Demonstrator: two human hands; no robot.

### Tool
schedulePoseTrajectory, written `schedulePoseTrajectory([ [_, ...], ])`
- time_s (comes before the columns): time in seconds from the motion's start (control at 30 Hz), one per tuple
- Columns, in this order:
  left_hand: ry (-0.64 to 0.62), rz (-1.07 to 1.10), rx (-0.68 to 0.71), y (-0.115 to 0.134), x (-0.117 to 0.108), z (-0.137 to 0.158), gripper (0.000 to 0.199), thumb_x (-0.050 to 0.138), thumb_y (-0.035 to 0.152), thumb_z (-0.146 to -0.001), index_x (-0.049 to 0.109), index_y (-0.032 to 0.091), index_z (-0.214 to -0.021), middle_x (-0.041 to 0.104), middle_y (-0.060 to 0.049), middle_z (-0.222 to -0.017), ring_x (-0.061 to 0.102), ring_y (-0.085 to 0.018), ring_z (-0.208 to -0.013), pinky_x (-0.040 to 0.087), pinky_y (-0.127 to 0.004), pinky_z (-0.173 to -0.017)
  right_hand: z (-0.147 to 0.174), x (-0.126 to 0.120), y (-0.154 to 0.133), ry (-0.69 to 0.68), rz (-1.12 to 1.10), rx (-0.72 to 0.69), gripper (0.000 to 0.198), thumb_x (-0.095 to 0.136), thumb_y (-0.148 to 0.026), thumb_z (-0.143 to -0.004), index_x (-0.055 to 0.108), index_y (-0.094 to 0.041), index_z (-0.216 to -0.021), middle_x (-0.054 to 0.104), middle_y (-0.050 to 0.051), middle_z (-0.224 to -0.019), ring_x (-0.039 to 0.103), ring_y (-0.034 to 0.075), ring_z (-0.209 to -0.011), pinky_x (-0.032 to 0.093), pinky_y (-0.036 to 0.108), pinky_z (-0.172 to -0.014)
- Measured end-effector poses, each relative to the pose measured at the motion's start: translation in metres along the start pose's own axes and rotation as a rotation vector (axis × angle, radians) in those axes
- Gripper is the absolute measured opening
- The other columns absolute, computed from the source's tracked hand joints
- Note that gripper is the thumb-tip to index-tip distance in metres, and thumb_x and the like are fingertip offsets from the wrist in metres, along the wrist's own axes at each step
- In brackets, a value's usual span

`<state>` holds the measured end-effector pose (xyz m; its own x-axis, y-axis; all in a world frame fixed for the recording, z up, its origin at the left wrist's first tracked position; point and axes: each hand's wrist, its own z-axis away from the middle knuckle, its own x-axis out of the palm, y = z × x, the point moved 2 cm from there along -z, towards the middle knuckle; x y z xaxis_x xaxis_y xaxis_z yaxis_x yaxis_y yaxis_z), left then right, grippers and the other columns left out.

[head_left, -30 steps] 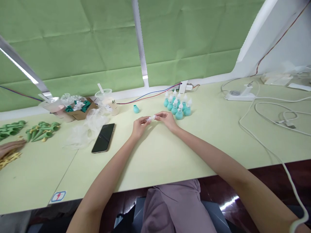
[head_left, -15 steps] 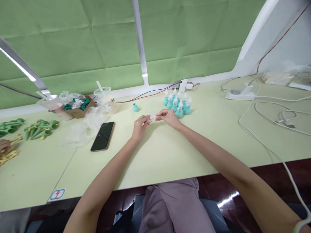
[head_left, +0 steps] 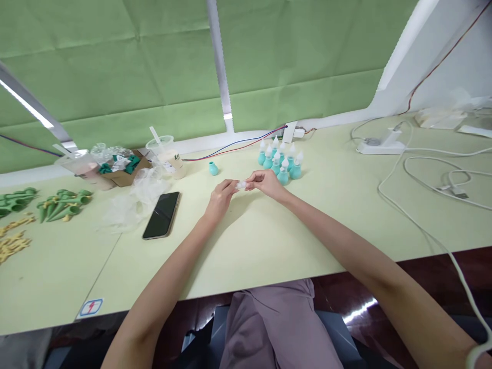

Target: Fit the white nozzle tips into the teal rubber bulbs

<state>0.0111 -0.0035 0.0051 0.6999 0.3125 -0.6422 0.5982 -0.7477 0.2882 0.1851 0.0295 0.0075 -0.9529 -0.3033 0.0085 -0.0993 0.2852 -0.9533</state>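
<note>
Between my hands, over the middle of the table, is a small translucent white plastic nozzle piece (head_left: 241, 185). My left hand (head_left: 223, 195) pinches its left end, and my right hand (head_left: 265, 183) pinches the right end. Fingers cover much of it, so I cannot tell whether it is one part or two joined. Just beyond my right hand stand several teal squeeze bulbs (head_left: 283, 177) topped with pointed translucent white tips. A lone teal bulb (head_left: 213, 168) with an open neck sits upright beyond my left hand.
A phone (head_left: 161, 215) lies left of my left forearm, near a crumpled clear plastic bag (head_left: 128, 207). Drink cups (head_left: 171, 159) and a small cardboard box (head_left: 128, 177) stand behind. Green horn-shaped parts (head_left: 63, 205) are far left. White cables and a power strip (head_left: 380, 146) occupy the right.
My hands stay almost in place, still gripping the nozzle piece with slight finger movement. Another person's hand at the left edge, by the yellow pieces, has gone out of view.
</note>
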Motion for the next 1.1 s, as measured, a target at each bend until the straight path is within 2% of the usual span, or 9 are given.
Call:
schedulePoseTrajectory([
  [0.23,0.060,0.088,-0.107,-0.011,0.009,0.001,0.022,0.051,0.029,-0.086,0.062,0.017,-0.102,0.064,-0.006,-0.090,0.059,-0.012,-0.073,0.048,-0.025,-0.067,0.001,0.012,0.023,0.003,-0.150,0.052,0.041,0.074,-0.046,-0.061,0.059,-0.020,-0.090,0.066,0.001,-0.086,0.067,0.014,-0.067,0.054,0.028,-0.067],
  [0.33,0.008,0.091,-0.113,-0.010,0.011,0.001,0.026,0.052,0.033,-0.086,0.060,0.017,-0.106,0.064,-0.006,-0.090,0.058,-0.012,-0.074,0.048,-0.026,-0.067,0.002,0.015,0.032,-0.007,-0.205,0.116,0.043,0.075,-0.043,-0.059,0.061,-0.020,-0.093,0.067,0.001,-0.085,0.066,0.014,-0.068,0.054,0.028,-0.070],
  [0.43,-0.087,0.006,-0.144,-0.016,0.006,-0.001,0.047,0.054,0.040,-0.084,0.045,0.020,-0.125,0.062,-0.007,-0.102,0.059,-0.015,-0.081,0.048,-0.031,-0.077,0.002,0.011,0.036,0.068,-0.236,0.138,0.038,0.076,-0.040,-0.059,0.064,-0.018,-0.088,0.068,0.002,-0.083,0.066,0.013,-0.069,0.053,0.027,-0.073],
  [0.5,-0.077,-0.091,-0.198,-0.031,0.000,-0.005,0.054,0.052,0.042,-0.084,0.036,0.022,-0.132,0.058,-0.009,-0.113,0.058,-0.018,-0.091,0.044,-0.036,-0.086,0.001,0.008,0.037,0.122,-0.266,0.158,0.033,0.075,-0.038,-0.062,0.065,-0.018,-0.087,0.068,0.002,-0.083,0.066,0.013,-0.069,0.053,0.026,-0.072],
  [0.6,0.126,-0.184,-0.457,-0.074,-0.011,-0.011,0.050,0.046,0.039,-0.087,0.037,0.014,-0.129,0.054,-0.015,-0.117,0.054,-0.022,-0.104,0.041,-0.038,-0.092,0.001,0.006,0.035,0.154,-0.312,0.195,0.029,0.073,-0.033,-0.066,0.064,-0.020,-0.091,0.067,0.000,-0.080,0.066,0.012,-0.068,0.053,0.025,-0.070],
  [0.7,0.108,-0.199,-0.740,-0.121,-0.011,-0.019,0.056,0.059,0.035,-0.078,0.042,0.007,-0.123,0.052,-0.020,-0.118,0.048,-0.027,-0.114,0.036,-0.040,-0.097,0.001,0.007,0.033,0.122,-0.340,0.200,0.032,0.072,-0.029,-0.067,0.063,-0.023,-0.097,0.066,-0.001,-0.076,0.067,0.013,-0.069,0.053,0.025,-0.072],
  [0.77,0.099,-0.181,-0.824,-0.142,-0.008,-0.027,0.059,0.063,0.039,-0.073,0.045,0.008,-0.121,0.053,-0.019,-0.120,0.047,-0.029,-0.117,0.033,-0.042,-0.099,0.001,0.009,0.033,0.086,-0.348,0.204,0.028,0.071,-0.028,-0.067,0.064,-0.021,-0.094,0.066,0.000,-0.077,0.067,0.013,-0.071,0.053,0.026,-0.075],
  [0.97,0.110,-0.027,-0.822,-0.154,0.009,-0.039,0.033,0.063,0.037,-0.067,0.063,0.012,-0.090,0.063,-0.015,-0.108,0.054,-0.028,-0.109,0.038,-0.038,-0.094,0.000,0.011,0.033,0.050,-0.381,0.235,0.026,0.074,-0.031,-0.063,0.065,-0.018,-0.084,0.069,0.002,-0.081,0.067,0.014,-0.077,0.051,0.030,-0.084],
  [1.1,0.189,0.102,-0.735,-0.134,0.018,-0.038,0.027,0.058,0.032,-0.071,0.058,0.016,-0.092,0.064,-0.010,-0.105,0.058,-0.021,-0.100,0.043,-0.033,-0.087,-0.002,0.011,0.034,0.062,-0.389,0.226,0.029,0.075,-0.036,-0.061,0.064,-0.018,-0.081,0.068,0.002,-0.079,0.066,0.014,-0.074,0.051,0.030,-0.082],
])
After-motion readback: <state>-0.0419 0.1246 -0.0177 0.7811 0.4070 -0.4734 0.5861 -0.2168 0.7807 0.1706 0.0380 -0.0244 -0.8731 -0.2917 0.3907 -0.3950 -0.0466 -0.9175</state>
